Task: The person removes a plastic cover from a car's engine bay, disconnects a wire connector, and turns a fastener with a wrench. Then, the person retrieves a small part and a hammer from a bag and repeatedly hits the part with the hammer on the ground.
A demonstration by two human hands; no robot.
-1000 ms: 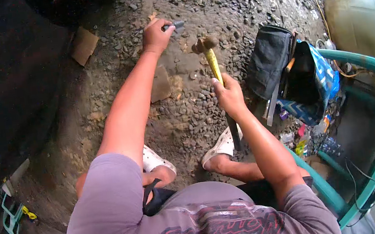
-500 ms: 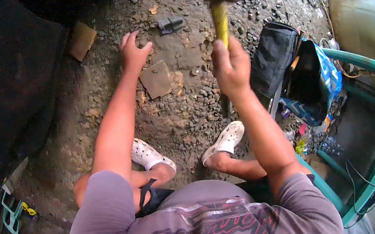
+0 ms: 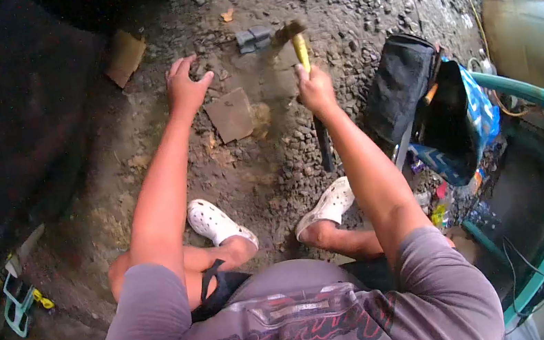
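Observation:
My right hand (image 3: 317, 87) is wrapped round the handle of a hammer (image 3: 300, 51). The hammer has a dark head, a yellow upper handle and a black lower end that sticks out below my fist. Its head, a little blurred, is low over the ground beside a grey, ridged block (image 3: 253, 39) whose kind I cannot make out. Whether the two touch is unclear. My left hand (image 3: 188, 91) hovers near the ground left of the block, thumb and fingers apart, holding nothing visible. Just below and right of it lies a flat brown piece of cardboard (image 3: 231, 115).
A black bag (image 3: 402, 82) and a blue patterned bag (image 3: 479, 113) stand at right beside a green chair frame (image 3: 525, 89). Another cardboard piece (image 3: 125, 58) lies at upper left, and a teal-framed tool (image 3: 19, 311) at lower left. Gravel covers the ground.
The hammer has swung down and to the left, from raised high to beside the grey block. My left hand has shifted slightly left and down, still spread.

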